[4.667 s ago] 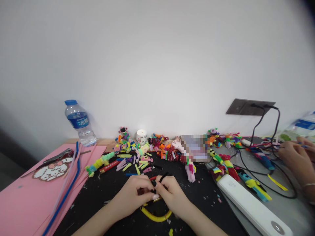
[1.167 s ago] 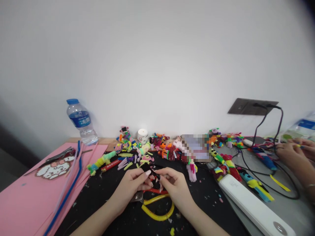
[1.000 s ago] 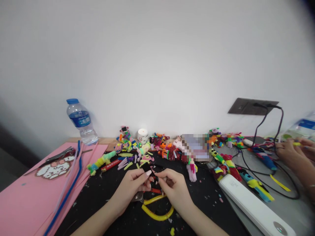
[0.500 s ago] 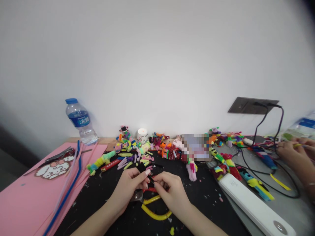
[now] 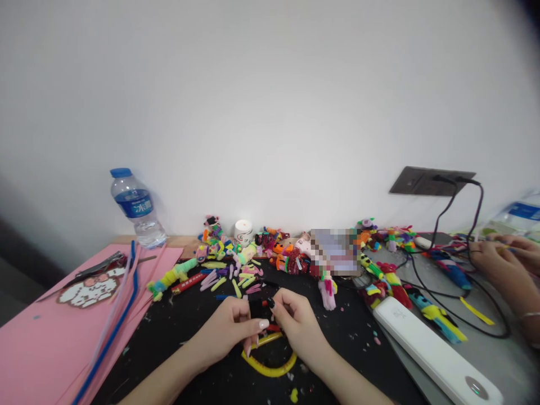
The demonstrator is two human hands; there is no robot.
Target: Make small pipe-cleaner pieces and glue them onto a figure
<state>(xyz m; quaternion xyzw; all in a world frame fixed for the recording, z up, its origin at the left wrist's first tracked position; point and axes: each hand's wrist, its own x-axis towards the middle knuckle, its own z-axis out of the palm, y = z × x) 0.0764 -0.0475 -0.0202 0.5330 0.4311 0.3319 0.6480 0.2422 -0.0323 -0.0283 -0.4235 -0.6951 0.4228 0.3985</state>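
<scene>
My left hand, fingers closed, grips a black fuzzy piece that looks like pipe cleaner. Just to its right, my right hand pinches a small black end with a bit of red by it. Whether the two bits are joined, I cannot tell. Under both hands on the black mat lies a tool with a curved yellow handle; its head is hidden. Beyond the hands are several short cut pieces of pipe cleaner in lilac, yellow and pink.
Pipe-cleaner figures line the wall. On the left, scissors and long blue pipe cleaners lie on pink sheets, near a water bottle. To the right are a white power bank, black cables and another person's hands.
My hands have drawn slightly apart, and the left has turned and lowered a little. A small blue piece on the mat beyond my left hand now shows.
</scene>
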